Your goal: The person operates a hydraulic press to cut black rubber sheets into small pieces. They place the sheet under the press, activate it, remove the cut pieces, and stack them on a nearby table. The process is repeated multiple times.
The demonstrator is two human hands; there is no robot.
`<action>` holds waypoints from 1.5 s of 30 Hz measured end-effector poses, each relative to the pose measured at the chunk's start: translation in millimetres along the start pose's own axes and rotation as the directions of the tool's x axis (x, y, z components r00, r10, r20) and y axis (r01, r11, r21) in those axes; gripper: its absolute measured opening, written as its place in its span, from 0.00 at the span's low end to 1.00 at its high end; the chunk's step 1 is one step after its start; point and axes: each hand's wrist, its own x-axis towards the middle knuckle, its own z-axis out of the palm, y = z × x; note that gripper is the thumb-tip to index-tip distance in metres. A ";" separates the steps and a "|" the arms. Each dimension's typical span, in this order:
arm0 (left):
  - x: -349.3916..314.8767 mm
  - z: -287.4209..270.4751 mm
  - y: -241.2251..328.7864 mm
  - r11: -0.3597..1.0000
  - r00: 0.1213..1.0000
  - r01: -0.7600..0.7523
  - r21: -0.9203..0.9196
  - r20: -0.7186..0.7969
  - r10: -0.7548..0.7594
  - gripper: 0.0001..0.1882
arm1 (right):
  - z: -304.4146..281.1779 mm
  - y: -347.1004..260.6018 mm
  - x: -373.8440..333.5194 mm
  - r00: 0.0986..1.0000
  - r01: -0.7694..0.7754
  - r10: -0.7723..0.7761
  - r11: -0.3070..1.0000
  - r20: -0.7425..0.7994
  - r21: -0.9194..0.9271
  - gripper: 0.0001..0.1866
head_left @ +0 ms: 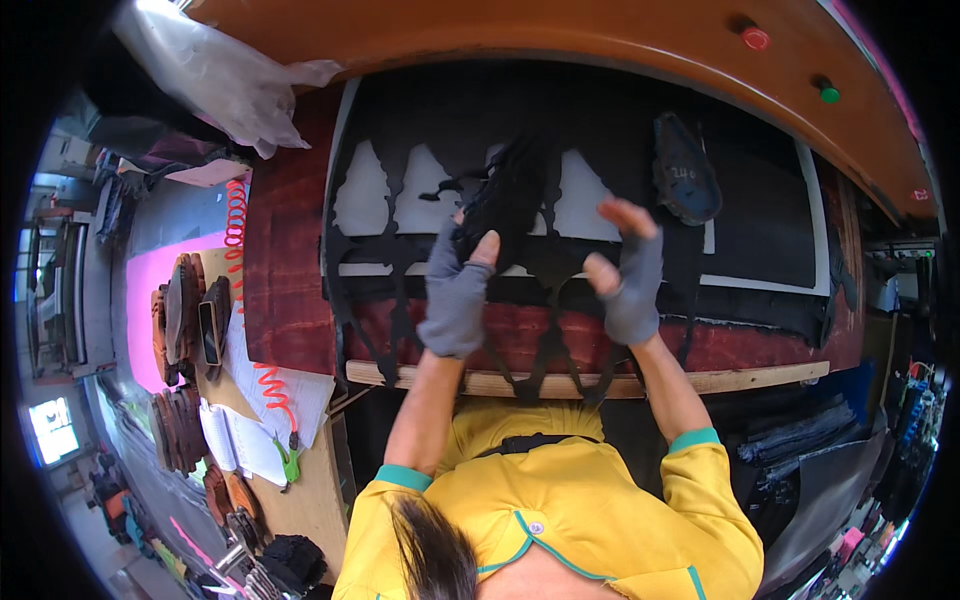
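Note:
My left hand, in a grey fingerless glove, grips the near end of a bundle of black cut pieces, its thumb on the side. My right hand, gloved the same way, is open a little to the right of the bundle, its fingers apart and slightly blurred. Beneath both hands lies a black sheet material with a row of tapered cut-outs showing white below. Thin black strips of it hang over the near table edge. A dark cutting die rests on the black material at the right.
An orange machine beam spans the far side, carrying a red button and a green button. Clear plastic film hangs at far left. A side table at left holds papers, several dies, a phone and a green air gun.

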 end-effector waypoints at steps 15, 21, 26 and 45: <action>-13.1 -44.5 -38.4 0.914 0.943 -0.333 0.232 0.066 0.327 0.17 | 41.2 15.6 52.5 0.770 -0.542 0.498 0.182 0.398 0.820 0.20; -64.8 -66.7 -24.9 0.891 0.974 0.145 -0.429 0.222 -0.052 0.23 | 64.0 -25.6 28.6 0.709 -0.576 -0.203 0.386 0.675 0.721 0.50; -96.2 -66.1 -36.4 0.747 0.955 0.272 -0.607 0.268 -0.130 0.26 | 99.7 -60.0 -4.1 0.450 -0.419 -0.290 0.766 0.844 0.487 0.28; -243.3 -162.9 -44.4 0.652 0.985 -0.155 -0.742 -0.165 0.047 0.34 | 173.7 -168.3 -150.0 0.279 -0.304 -0.565 0.715 0.777 0.629 0.22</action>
